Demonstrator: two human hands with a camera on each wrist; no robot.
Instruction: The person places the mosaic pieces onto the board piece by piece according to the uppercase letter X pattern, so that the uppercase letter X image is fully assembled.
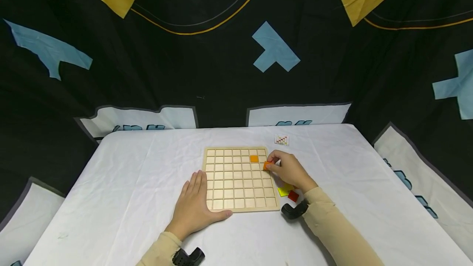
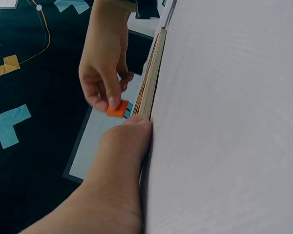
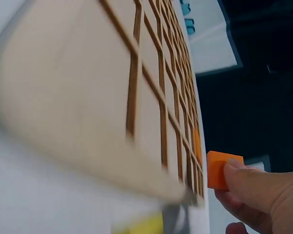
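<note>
A square wooden grid board [image 1: 228, 184] lies flat on the white table. My right hand [image 1: 290, 168] pinches an orange square tile [image 1: 267, 166] between thumb and fingers, close over the board's right edge near its back corner. The right wrist view shows this tile [image 3: 217, 169] tilted, its thick side visible. Another orange tile [image 1: 254, 158] sits in a cell toward the back right. My left hand [image 1: 194, 204] rests along the board's left side, fingers straight, with the thumb [image 2: 124, 146] stretched along the front edge.
Beside the board's right edge lie yellow tiles [image 1: 283, 191] and a red tile [image 1: 293, 196], partly under my right forearm. Behind the board's back right corner is a small card [image 1: 282, 140] with a coloured grid pattern. A dark curtain [image 1: 199, 81] hangs behind the table.
</note>
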